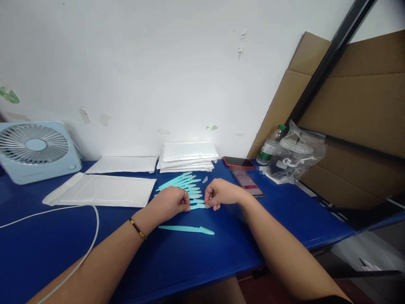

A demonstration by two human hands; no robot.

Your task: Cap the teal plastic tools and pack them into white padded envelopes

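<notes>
Between my two hands a turquoise eyebrow razor [198, 206] lies level, close to the table. The fingers of my left hand [172, 200] are closed in a pinch on its left part. At its right tip, the thumb and fingers of my right hand [220, 193] pinch together; whether they also hold a small cover is hidden. Just behind my hands, several more turquoise razors [182, 181] lie fanned in a row, partly covered by my left hand. One separate razor [186, 229] lies nearer me. A small pale translucent piece [205, 180] rests behind my right hand.
White padded envelopes [104, 190] lie at the left, and a stack of them [190, 152] stands by the wall. A blue fan [36, 147] with a white cable [96, 219] is far left. Right are two phones [248, 183], a bottle [268, 147] and a bagged cup [294, 156].
</notes>
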